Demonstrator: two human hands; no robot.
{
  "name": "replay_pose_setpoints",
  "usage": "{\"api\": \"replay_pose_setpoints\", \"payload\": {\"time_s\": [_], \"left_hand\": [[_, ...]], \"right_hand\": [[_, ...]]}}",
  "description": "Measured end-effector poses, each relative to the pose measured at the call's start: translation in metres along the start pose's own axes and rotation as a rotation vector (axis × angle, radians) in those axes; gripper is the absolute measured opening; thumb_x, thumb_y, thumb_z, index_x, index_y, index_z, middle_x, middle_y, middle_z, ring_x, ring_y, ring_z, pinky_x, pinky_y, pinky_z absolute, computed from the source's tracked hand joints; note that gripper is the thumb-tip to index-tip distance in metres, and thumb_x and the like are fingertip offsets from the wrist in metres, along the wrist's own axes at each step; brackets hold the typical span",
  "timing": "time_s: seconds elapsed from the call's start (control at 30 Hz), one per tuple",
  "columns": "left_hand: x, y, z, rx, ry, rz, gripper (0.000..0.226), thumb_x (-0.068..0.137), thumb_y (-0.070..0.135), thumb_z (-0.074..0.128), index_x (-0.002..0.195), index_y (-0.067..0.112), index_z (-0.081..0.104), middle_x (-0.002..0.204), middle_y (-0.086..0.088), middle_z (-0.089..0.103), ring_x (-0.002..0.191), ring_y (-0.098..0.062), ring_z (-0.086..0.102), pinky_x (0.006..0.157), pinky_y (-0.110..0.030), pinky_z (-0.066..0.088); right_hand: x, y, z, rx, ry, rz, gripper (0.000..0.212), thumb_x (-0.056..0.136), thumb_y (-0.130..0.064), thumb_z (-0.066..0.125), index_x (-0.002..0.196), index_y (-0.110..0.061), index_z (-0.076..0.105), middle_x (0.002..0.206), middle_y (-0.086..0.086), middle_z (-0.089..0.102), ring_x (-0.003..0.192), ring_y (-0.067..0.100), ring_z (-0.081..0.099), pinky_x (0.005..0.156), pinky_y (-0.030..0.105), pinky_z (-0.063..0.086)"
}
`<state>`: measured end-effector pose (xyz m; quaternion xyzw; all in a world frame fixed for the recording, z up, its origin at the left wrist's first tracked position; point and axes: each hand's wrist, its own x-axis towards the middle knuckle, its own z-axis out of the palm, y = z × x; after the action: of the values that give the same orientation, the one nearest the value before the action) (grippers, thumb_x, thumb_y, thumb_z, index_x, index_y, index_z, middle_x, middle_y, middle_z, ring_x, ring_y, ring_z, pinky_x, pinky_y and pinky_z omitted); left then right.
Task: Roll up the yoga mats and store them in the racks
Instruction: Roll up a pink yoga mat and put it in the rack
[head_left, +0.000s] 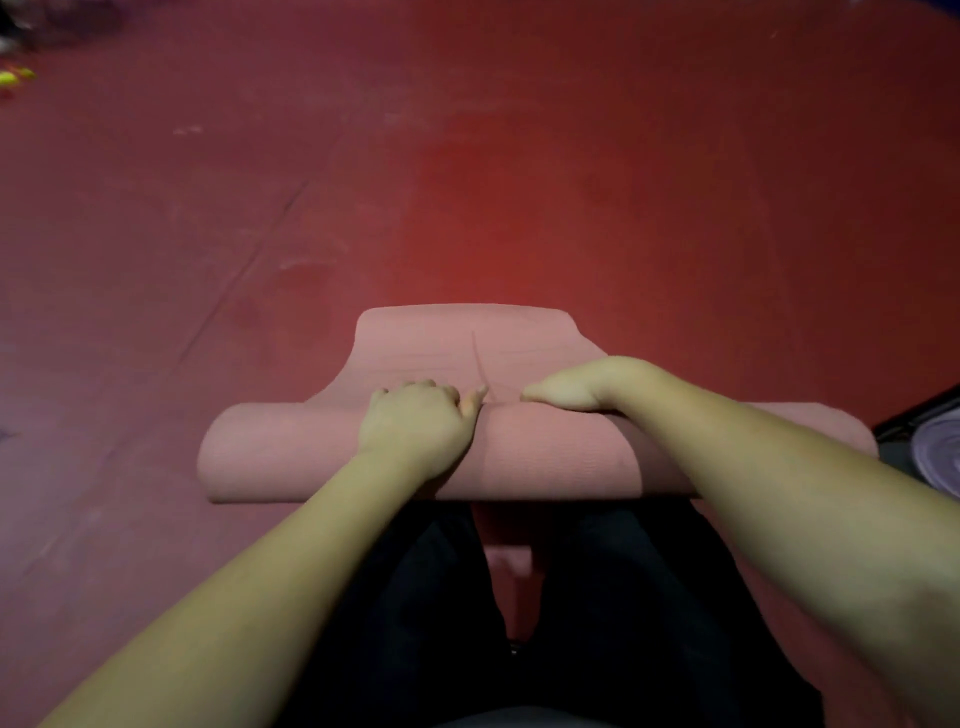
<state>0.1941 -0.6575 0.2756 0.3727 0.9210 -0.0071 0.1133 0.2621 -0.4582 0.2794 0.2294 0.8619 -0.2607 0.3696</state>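
Note:
A pink yoga mat (291, 452) lies across the red floor just in front of my knees, mostly wound into a thick roll. A short flat tail of the mat (441, 338) still stretches away from me. My left hand (415, 423) rests on top of the roll left of centre, fingers curled over its far side. My right hand (582, 387) lies on the roll right of centre, thumb pointing left, its fingers hidden behind the roll.
Red floor matting (519, 182) spreads out on all sides, with a seam running diagonally at the left. A dark frame with a purplish rolled mat (935, 447) sits at the right edge. Small yellow objects (13, 78) lie far left. My dark trousers fill the bottom.

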Motion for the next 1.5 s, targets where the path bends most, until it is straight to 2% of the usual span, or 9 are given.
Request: {"api": "replay_pose_setpoints", "payload": {"time_s": [0.13,0.23,0.33,0.47,0.7,0.9,1.03,1.17,1.5], "left_hand": [[-0.01,0.01,-0.001,-0.013,-0.083,-0.023,0.063,0.102,0.054,0.016,0.118,0.018,0.066,0.124,-0.014,0.063,0.114,-0.035,0.057,0.097,-0.043,0.038],[-0.001,0.006,-0.003,-0.071,-0.174,-0.064,0.065,0.102,0.054,0.016,0.123,0.016,0.064,0.131,-0.014,0.061,0.119,-0.035,0.056,0.1,-0.043,0.041],[0.022,-0.001,-0.008,-0.137,-0.327,-0.119,0.07,0.101,0.057,0.016,0.138,0.011,0.054,0.146,-0.015,0.049,0.132,-0.035,0.047,0.111,-0.045,0.035],[0.048,0.002,-0.016,-0.261,-0.452,-0.154,0.059,0.105,0.046,0.028,0.146,0.007,0.044,0.156,-0.014,0.035,0.141,-0.032,0.036,0.114,-0.04,0.027],[0.076,-0.002,-0.018,-0.428,-0.663,-0.199,0.037,0.095,0.039,0.048,0.117,0.015,0.065,0.12,-0.012,0.064,0.103,-0.031,0.06,0.1,-0.045,0.045],[0.085,-0.002,-0.006,-0.241,-0.376,-0.15,0.049,0.104,0.042,0.035,0.132,0.009,0.059,0.142,-0.015,0.053,0.126,-0.033,0.05,0.104,-0.04,0.038],[0.071,-0.007,0.002,-0.164,0.072,-0.086,0.043,0.103,0.034,0.031,0.104,0.008,0.066,0.11,-0.015,0.065,0.098,-0.035,0.059,0.079,-0.037,0.044],[0.035,-0.008,0.024,-0.099,0.301,0.033,0.046,0.099,0.039,0.032,0.091,0.011,0.067,0.097,-0.012,0.067,0.092,-0.036,0.061,0.076,-0.04,0.043],[0.03,-0.013,0.017,0.025,0.186,0.042,0.051,0.102,0.051,0.024,0.103,0.019,0.064,0.112,-0.005,0.067,0.108,-0.028,0.058,0.09,-0.043,0.038]], "right_hand": [[-0.009,0.011,0.012,0.13,-0.023,-0.007,0.035,0.092,-0.051,0.045,0.098,-0.025,0.068,0.106,-0.002,0.068,0.093,0.017,0.061,0.084,0.035,0.042],[-0.008,0.005,0.008,-0.005,0.029,-0.013,0.046,0.098,-0.051,0.037,0.119,-0.022,0.066,0.125,-0.006,0.059,0.117,0.022,0.053,0.099,0.035,0.036],[-0.007,0.002,0.008,-0.117,0.319,-0.072,0.041,0.102,-0.04,0.034,0.113,-0.014,0.064,0.125,0.01,0.062,0.112,0.029,0.053,0.082,0.032,0.037],[-0.028,-0.001,0.027,-0.168,0.594,-0.146,0.034,0.1,-0.046,0.038,0.085,-0.02,0.054,0.107,0.007,0.063,0.102,0.03,0.056,0.073,0.035,0.04],[-0.03,0.0,0.074,-0.324,0.759,-0.049,0.081,0.085,-0.063,0.002,0.121,-0.018,0.058,0.122,0.006,0.063,0.116,0.028,0.053,0.1,0.04,0.034],[-0.02,-0.004,0.06,-0.31,0.76,-0.018,0.075,0.088,-0.064,0.011,0.109,-0.018,0.065,0.11,0.006,0.067,0.107,0.028,0.059,0.09,0.039,0.04],[-0.013,-0.007,0.049,-0.273,0.725,-0.037,0.057,0.098,-0.058,0.028,0.11,-0.015,0.064,0.113,0.009,0.066,0.107,0.031,0.058,0.089,0.039,0.039],[-0.007,-0.005,0.031,-0.187,0.611,-0.008,0.063,0.097,-0.062,0.024,0.113,-0.018,0.066,0.118,0.009,0.065,0.11,0.031,0.058,0.088,0.039,0.043],[0.013,-0.014,0.001,-0.182,0.376,0.066,0.083,0.089,-0.068,0.014,0.13,-0.014,0.061,0.138,0.014,0.056,0.121,0.034,0.053,0.103,0.044,0.039]]}}
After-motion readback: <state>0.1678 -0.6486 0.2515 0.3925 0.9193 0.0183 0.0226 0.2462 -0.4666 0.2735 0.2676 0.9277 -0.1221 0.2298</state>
